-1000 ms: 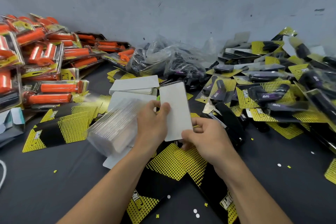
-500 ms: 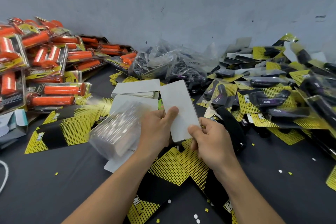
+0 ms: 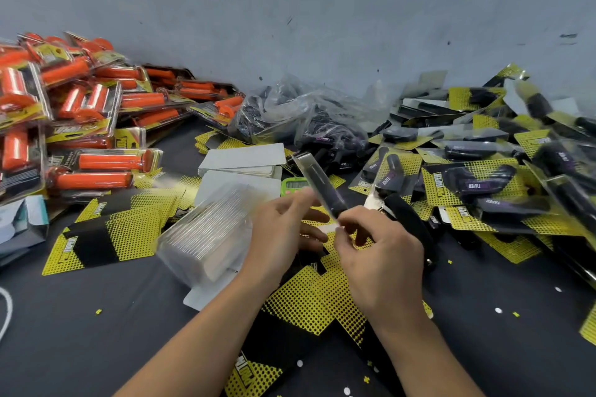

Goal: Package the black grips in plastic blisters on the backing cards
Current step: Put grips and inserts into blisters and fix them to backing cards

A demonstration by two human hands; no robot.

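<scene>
My right hand (image 3: 380, 255) and my left hand (image 3: 280, 229) hold one blister pack (image 3: 317, 182) between them, above the table's middle. The pack is turned edge-on and tilts up to the left. A black grip shows under its clear blister. My right fingers pinch its lower end, and my left fingers touch its left side near the white card edge. Yellow-and-black backing cards (image 3: 309, 303) lie under my hands. A stack of clear blisters (image 3: 206, 235) sits at the left. Loose black grips fill a plastic bag (image 3: 309, 119) at the back.
Finished black-grip packs (image 3: 483, 184) are heaped at the right, and orange-grip packs (image 3: 80, 106) at the left. White cards (image 3: 242, 159) are stacked behind the blisters, beside a small green device (image 3: 292, 185). A black tool (image 3: 409, 219) lies right of my hands. Punched scraps dot the dark table (image 3: 80, 332).
The pack showed its white back flat to me; now it is turned edge-on and the black grip shows. My left thumb has come off the card face, and my right hand has risen.
</scene>
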